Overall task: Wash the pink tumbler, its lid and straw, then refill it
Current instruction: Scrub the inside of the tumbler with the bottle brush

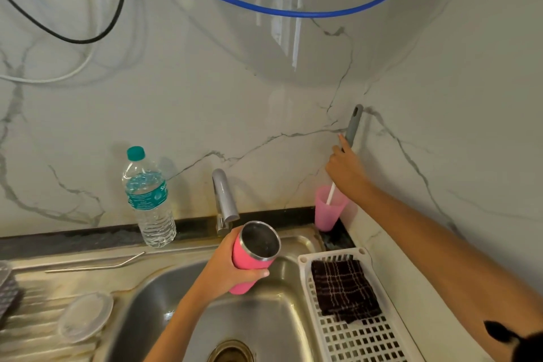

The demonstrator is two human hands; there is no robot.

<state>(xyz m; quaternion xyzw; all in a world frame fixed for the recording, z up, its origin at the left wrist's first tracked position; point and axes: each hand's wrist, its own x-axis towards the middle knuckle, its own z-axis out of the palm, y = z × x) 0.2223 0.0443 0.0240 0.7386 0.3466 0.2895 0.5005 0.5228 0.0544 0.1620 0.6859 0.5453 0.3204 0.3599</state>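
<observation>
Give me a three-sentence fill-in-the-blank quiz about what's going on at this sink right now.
1. The left hand holds the pink tumbler over the ____.
2. The right hand grips a grey-handled brush that stands in a pink ____.
3. The metal straw lies to the tumbler's ____.
Missing words: sink; cup; left.

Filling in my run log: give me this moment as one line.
left hand: holds pink tumbler over sink | right hand: grips brush standing in pink cup | straw: on sink rim | lid: on drainboard
</observation>
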